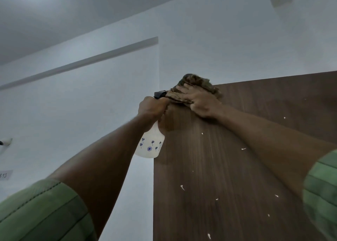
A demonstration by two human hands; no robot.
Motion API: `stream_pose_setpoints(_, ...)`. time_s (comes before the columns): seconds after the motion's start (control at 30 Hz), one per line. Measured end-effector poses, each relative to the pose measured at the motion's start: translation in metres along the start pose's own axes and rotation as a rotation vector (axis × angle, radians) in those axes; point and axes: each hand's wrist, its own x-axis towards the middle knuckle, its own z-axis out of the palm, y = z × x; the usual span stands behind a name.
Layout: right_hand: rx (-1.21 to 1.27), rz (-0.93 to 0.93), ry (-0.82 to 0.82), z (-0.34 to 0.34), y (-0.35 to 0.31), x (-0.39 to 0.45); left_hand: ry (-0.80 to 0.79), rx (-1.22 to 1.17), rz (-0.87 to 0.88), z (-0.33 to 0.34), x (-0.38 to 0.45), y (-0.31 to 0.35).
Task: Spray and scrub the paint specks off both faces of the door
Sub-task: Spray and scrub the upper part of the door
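A person reaches overhead to clean the top corner of a dark wooden door (pixel 228 167). At left, the left hand (pixel 151 108) holds a white spray bottle (pixel 150 145) by its neck, fingers curled round it just under the black nozzle (pixel 160 94), the bottle hanging against the door's edge. Just right of it, the right hand (pixel 198 100) presses a mottled brown cloth (pixel 193 82) flat against the door's upper corner, fingers straight and slightly spread.

The job looks to be at an early stage: a darker patch below the cloth suggests that area may be wet, but white paint specks (pixel 182 187) dot the face lower down and to the right, and the door's other face is out of view, so its state cannot be told.

Around them: a pale wall (pixel 91 103) with a small numbered sign (pixel 4 175) at far left, green sleeves (pixel 45 213) at both lower corners. Nothing visibly blocks the remaining specks.
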Motion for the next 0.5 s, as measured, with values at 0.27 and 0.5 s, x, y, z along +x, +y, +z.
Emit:
stream_pose_setpoints(0.27,0.023,-0.247,-0.181,0.003,0.002,-0.038,-0.008,-0.015,0.017,0.013,-0.007,0.01)
stream_pose_setpoints(0.5,-0.039,-0.323,-0.048,0.019,-0.021,-0.061,-0.035,-0.01,0.009,0.025,-0.012,0.009)
